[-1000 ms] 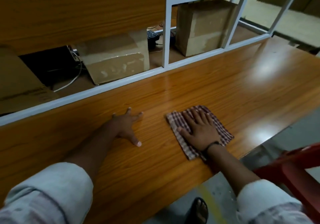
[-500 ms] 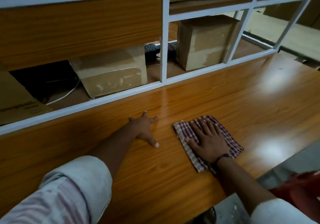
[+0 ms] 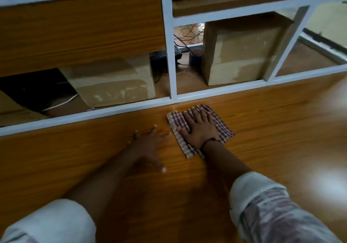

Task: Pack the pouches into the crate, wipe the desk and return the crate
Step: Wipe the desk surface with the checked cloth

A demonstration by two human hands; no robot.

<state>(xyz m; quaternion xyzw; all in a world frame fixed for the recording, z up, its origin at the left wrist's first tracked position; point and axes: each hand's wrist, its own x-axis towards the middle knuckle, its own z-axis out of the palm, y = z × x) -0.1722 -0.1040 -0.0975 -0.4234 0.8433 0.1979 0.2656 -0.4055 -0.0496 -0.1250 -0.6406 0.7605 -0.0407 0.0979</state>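
Note:
A folded checked cloth (image 3: 221,125) lies flat on the glossy wooden desk (image 3: 272,130), close to the white frame at the desk's back edge. My right hand (image 3: 199,128) presses down on the cloth with its fingers spread and pointing away from me. My left hand (image 3: 150,147) rests palm-down on the bare desk just left of the cloth, fingers apart, holding nothing. No pouches and no crate are in view.
A white metal frame (image 3: 171,55) with a wooden panel (image 3: 80,26) stands along the back of the desk. Behind it sit two cardboard boxes (image 3: 114,85) (image 3: 238,53), a black keyboard (image 3: 161,55) and tangled cables (image 3: 189,34).
My right hand has pushed the cloth away from me, from mid-desk to near the white frame. My left hand stayed flat beside it. The view has leaned forward; the red item at right is gone from view.

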